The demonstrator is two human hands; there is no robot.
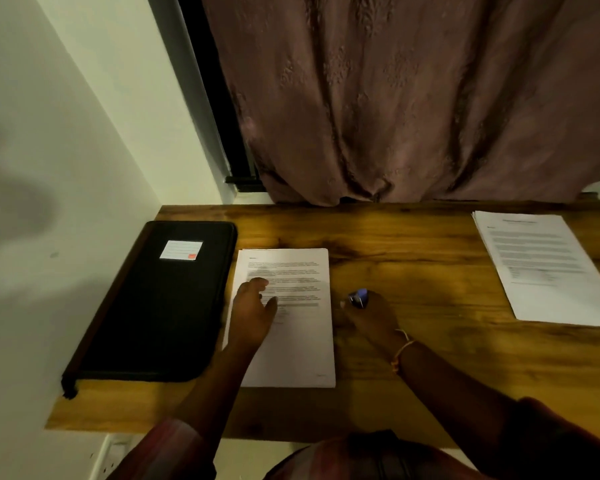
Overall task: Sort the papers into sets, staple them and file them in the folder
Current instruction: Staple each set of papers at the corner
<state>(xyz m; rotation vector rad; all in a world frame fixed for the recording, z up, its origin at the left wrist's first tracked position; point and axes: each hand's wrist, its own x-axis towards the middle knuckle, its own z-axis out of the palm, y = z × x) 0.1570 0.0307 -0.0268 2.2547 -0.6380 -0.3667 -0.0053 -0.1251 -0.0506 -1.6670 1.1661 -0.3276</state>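
Your left hand (253,308) on the centre papers (293,344), grip apart, your right hand (369,318), grip clamped on the stapler (358,298), black folder (160,306) closed at left.

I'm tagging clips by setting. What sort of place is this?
Probably a home study corner: a wooden desk against a wall, a heavy curtain behind it, a black folder beside printed papers, a stapler in the right hand.

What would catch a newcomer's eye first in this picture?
The white set of papers midway along the wooden desk, with the left hand resting on it. Just right of it, the right hand grips a small blue object, probably the stapler. A closed black folder lies far left, a second paper stack far right.
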